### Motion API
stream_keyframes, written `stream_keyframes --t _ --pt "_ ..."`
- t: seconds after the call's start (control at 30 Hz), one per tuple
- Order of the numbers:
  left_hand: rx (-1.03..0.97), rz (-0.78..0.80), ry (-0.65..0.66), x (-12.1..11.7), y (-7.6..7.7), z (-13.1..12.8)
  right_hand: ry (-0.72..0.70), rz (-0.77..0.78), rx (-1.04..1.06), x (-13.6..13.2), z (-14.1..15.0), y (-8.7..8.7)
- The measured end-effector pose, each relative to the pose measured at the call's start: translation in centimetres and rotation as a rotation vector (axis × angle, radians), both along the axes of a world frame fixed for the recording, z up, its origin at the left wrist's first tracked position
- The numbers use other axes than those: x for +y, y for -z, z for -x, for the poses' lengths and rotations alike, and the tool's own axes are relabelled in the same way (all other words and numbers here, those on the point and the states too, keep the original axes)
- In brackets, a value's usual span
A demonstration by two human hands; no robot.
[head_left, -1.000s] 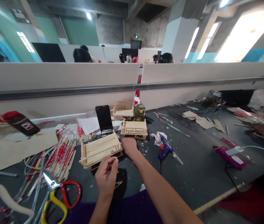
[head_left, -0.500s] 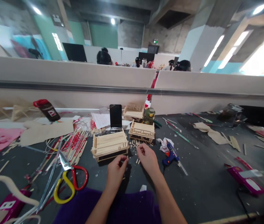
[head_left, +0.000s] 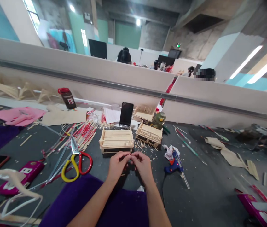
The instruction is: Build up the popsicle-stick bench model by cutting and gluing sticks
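My left hand (head_left: 118, 166) and my right hand (head_left: 142, 165) meet at the fingertips, both closed in a pinch. Whatever lies between the fingers is too small to make out. Just beyond them stands a small model of wooden sticks (head_left: 116, 141), with a slatted top and a low railing. A second stick model (head_left: 148, 132) with a patterned lattice is to its right, and a third stick model (head_left: 144, 113) sits behind that. Little stick offcuts (head_left: 140, 145) are scattered close to my right hand. A blue glue gun (head_left: 174, 165) rests right of my hands.
Scissors (head_left: 76, 160) with red and yellow handles lie left of my hands, beside a heap of red-and-pale sticks (head_left: 86, 130). A phone (head_left: 126, 114) stands propped at the back, near a jar (head_left: 159, 119). Further left is a red-lidded bottle (head_left: 67, 98). A purple cloth (head_left: 124, 205) covers the near edge.
My right hand has moved left and down to join my left hand, their fingertips now together. The camera view has turned and tilted slightly.
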State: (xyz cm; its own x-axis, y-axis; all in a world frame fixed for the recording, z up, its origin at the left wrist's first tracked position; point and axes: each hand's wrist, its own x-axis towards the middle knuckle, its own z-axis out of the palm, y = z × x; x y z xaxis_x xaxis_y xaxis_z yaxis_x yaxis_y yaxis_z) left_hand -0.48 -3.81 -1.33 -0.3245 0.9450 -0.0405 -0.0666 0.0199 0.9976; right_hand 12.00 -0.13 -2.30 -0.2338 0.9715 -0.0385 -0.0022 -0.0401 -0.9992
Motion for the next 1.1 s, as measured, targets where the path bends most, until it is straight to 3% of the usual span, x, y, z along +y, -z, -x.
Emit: stream_keyframes --t 0.1,0.23,0.3,0.5,0.7,0.9,1.1 --pt "-0.120 0.020 -0.089 -0.2 0.0 -0.1 -0.002 -0.028 -0.098 0.1 -0.5 0.0" --pt "-0.205 -0.037 -0.222 -0.5 0.1 0.6 0.223 -0.175 -0.345 0.6 -2.1 -0.6" --pt "-0.221 -0.057 -0.248 -0.6 0.1 1.1 0.244 -0.211 -0.518 0.7 -2.7 -0.9" --pt "-0.252 -0.044 -0.238 -0.7 0.7 1.2 0.173 -0.487 -0.842 -0.1 -1.8 -0.8" --pt "-0.302 0.006 -0.209 -0.8 1.2 1.2 -0.099 -0.658 -0.874 -0.8 0.4 0.1" --pt "-0.272 -0.037 -0.219 -1.2 0.9 1.4 -0.154 -0.705 -1.080 -1.0 1.4 0.6" --pt "-0.239 -0.128 -0.340 -1.2 1.3 1.8 0.049 -0.630 -1.232 0.0 -1.6 0.6"
